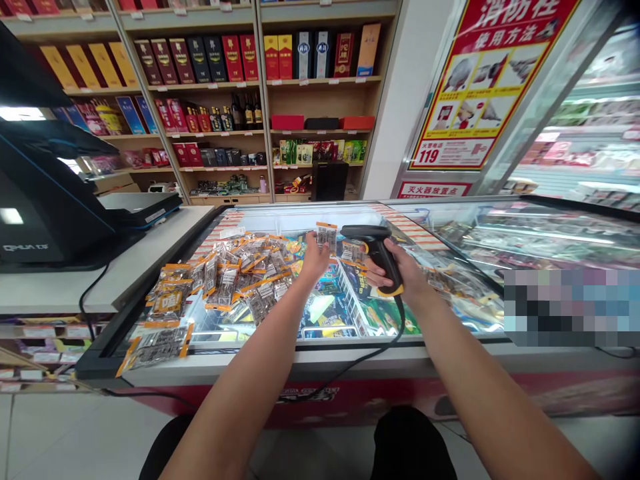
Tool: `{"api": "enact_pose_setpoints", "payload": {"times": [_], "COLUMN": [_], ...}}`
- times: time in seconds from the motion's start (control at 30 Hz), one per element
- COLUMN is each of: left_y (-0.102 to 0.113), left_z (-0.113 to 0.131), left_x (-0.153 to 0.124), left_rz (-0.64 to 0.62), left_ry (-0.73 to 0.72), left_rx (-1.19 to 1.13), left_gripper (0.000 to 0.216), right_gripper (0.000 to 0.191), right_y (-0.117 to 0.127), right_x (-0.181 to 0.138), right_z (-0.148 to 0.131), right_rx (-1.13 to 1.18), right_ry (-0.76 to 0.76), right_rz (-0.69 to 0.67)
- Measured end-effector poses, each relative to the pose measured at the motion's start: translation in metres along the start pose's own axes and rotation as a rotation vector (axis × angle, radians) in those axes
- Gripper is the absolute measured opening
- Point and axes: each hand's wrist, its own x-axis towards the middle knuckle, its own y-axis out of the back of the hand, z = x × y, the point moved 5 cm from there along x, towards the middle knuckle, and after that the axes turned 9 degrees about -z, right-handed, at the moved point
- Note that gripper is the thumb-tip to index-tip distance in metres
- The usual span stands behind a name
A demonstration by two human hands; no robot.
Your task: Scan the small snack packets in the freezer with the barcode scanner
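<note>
Black-and-yellow plastic describes the barcode scanner [376, 253] gripped in the person's right hand [400, 272], fingers wrapped fully around its handle, head aimed left. One black cable [350, 365] drops from the handle over the front edge of the chest freezer [300, 363]. Opposite it, the left hand [314, 257] is raised above the freezer's glass lid [450, 220], fingers pinched closed on a single small snack packet [327, 236] with orange ends, held upright just in front of the scanner head, close but not touching. To the left of both hands, a loose heap of matching packets [225, 280] lies spread on the glass; they overlap too much for an exact count, but well over a dozen are visible, with one larger packet [157, 343] near the front left corner. Beneath the glass, the freezer holds coloured wrapped goods, detail unclear. At far left, one dark checkout terminal [40, 200] stands on a white counter [75, 283]. Behind, wooden shelves [320, 100] carry boxed bottles in rows. One red poster [485, 80] hangs at right.
</note>
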Motion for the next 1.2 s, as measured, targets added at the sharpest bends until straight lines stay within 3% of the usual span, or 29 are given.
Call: {"api": "enact_pose_setpoints", "payload": {"times": [0.2,0.6,0.7,0.8,0.9,1.0,1.2], "left_y": [-0.009,-0.006,0.005,0.011,0.007,-0.007,-0.037], "left_z": [-0.006,-0.005,0.000,0.004,0.008,0.015,0.033], "left_x": [0.003,0.002,-0.006,-0.014,-0.019,-0.021,-0.031], "left_rz": [-0.070,-0.043,0.048,0.090,0.023,-0.102,-0.332], "left_ry": [-0.004,-0.031,-0.037,0.012,0.003,-0.107,-0.340], "left_rx": [-0.072,-0.024,0.127,0.418,0.556,0.576,0.561], "left_gripper": [0.053,0.064,0.073,0.076,0.054,0.032,0.032], "right_gripper": [0.051,0.050,0.047,0.048,0.049,0.046,0.045], "right_y": [-0.001,0.000,0.004,0.004,0.003,0.002,0.005], "right_x": [0.000,-0.002,-0.004,-0.006,-0.007,-0.007,-0.006], "right_z": [-0.003,-0.004,-0.009,-0.012,-0.013,-0.013,-0.012], "right_rx": [-0.020,0.007,0.039,0.068,0.087,0.086,0.086], "right_ry": [0.014,0.038,0.090,0.107,0.109,0.108,0.103], "right_rz": [-0.006,0.038,0.082,0.105,0.117,0.120,0.103]}}
